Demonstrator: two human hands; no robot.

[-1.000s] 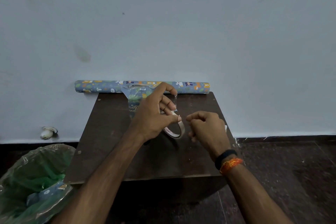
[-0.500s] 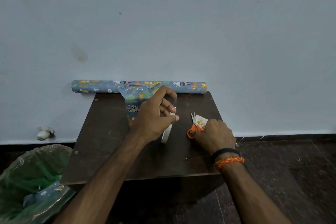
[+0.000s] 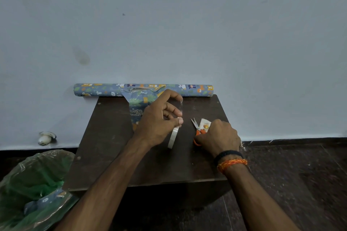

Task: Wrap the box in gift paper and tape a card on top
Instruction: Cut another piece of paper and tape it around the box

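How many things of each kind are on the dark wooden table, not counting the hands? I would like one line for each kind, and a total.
Patterned blue gift paper roll: 1
Box wrapped in blue patterned paper: 1
White tape roll: 1
Orange-handled scissors: 1
Small white card with an orange picture: 1
Total: 5

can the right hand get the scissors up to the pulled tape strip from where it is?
Probably yes. The right hand already rests on the orange scissors on the table. The left hand holds the tape strip stretched above the tape roll, just beside the blades, with nothing between them.
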